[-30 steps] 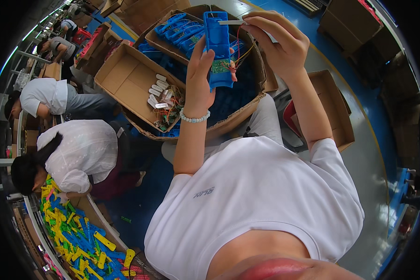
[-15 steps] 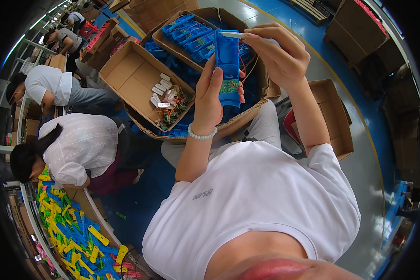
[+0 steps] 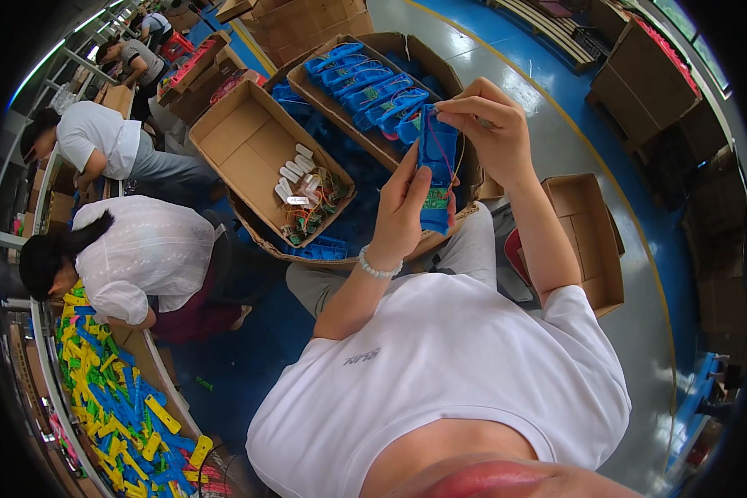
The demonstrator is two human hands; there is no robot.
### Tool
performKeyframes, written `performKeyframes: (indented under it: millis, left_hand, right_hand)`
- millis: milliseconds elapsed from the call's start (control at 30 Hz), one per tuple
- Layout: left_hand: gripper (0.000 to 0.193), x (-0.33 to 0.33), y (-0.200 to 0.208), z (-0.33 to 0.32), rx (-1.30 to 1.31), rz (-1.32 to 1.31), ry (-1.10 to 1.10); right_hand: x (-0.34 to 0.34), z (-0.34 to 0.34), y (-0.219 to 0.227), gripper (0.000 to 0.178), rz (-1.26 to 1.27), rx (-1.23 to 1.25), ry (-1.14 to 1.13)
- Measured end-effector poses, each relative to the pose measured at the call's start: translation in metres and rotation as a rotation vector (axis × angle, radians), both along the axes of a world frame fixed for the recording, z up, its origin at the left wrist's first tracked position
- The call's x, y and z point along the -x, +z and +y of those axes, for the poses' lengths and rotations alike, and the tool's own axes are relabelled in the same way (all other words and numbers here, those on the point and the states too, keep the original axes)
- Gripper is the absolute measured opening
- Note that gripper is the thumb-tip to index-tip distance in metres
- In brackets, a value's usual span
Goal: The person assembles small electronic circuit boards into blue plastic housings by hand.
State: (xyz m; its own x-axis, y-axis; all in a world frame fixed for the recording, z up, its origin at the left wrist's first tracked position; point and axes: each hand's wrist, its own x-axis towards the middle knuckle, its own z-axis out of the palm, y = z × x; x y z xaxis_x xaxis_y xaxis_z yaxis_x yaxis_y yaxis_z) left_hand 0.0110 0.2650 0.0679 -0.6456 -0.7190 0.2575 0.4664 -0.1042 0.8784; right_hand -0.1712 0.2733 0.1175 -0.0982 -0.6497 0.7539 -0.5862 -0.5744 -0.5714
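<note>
My left hand [image 3: 401, 217] is closed around a blue plastic housing [image 3: 432, 149], held upright above the big carton. A green circuit board [image 3: 436, 198] sits in the lower part of the housing, with thin wires running up from it. At the housing's top end, my right hand [image 3: 498, 129] has thumb and fingertips pinched together; what they grip there is hidden or too small to make out. Just left of my hands, a shallow cardboard box [image 3: 239, 137] holds white elongated parts [image 3: 297, 168] and small wired circuit boards [image 3: 311, 214].
Another box [image 3: 349, 108] of wired blue housings rests on the large carton [image 3: 465, 91] of blue parts. An open carton [image 3: 585, 249] stands to my right. Co-workers [image 3: 145, 257] bend over a bench at left, heaped with coloured plastic pieces [image 3: 124, 398].
The white strip that my right fingers held at the housing's top no longer shows. Both hands and the housing sit slightly lower and further right in the picture, and the view has shifted.
</note>
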Motion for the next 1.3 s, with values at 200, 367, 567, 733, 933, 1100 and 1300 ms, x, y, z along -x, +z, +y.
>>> performKeyframes:
  millis: [200, 367, 567, 733, 933, 1100, 1300]
  left_hand:
    - [0.049, -0.007, -0.009, 0.008, -0.102, 0.110, -0.089]
    - [0.045, -0.006, -0.002, 0.013, -0.197, 0.191, -0.134]
    - [0.042, -0.018, 0.009, 0.012, -0.269, 0.233, -0.163]
    - [0.040, -0.017, 0.008, 0.001, -0.005, 0.012, 0.104]
    - [0.036, -0.018, -0.038, -0.021, 0.081, 0.071, 0.162]
    - [0.033, -0.027, -0.065, -0.028, 0.317, -0.093, 0.239]
    - [0.036, -0.029, -0.032, -0.025, 0.376, -0.034, 0.562]
  right_hand:
    - [0.000, 0.000, -0.030, 0.027, -0.837, -0.241, 0.680]
    - [-0.004, -0.013, -0.044, 0.025, -0.205, 0.048, 0.266]
    - [-0.004, -0.044, -0.036, 0.024, 0.177, 0.478, -0.021]
    - [-0.051, -0.037, -0.077, 0.014, -0.733, -0.147, 0.274]
    - [-0.037, -0.025, -0.068, 0.021, -0.892, -0.402, 0.704]
    - [-0.042, -0.014, -0.076, 0.023, -0.766, -0.470, 0.653]
    - [-0.057, -0.006, -0.071, 0.039, -0.151, -0.225, 0.179]
